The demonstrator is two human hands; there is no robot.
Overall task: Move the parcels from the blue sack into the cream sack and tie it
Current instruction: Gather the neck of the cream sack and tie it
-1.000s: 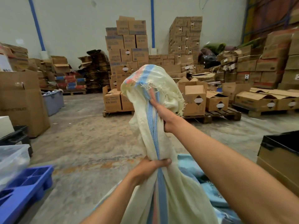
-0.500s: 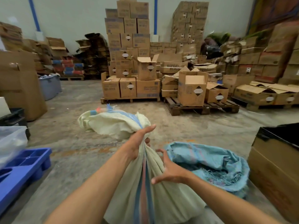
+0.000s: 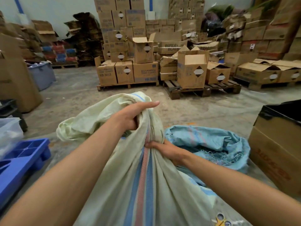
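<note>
This is a warehouse or stockroom. Brown cardboard boxes [image 3: 120, 26] stand stacked high against the pale back wall [image 3: 53, 8], many with diamond labels. More boxes sit on wooden pallets [image 3: 202, 90] on a bare, dusty concrete floor [image 3: 78, 95]. Flattened cartons [image 3: 84, 35] are heaped at the left, with a grey tub [image 3: 43, 75] and a blue plastic pallet [image 3: 21, 160] nearby.
</note>
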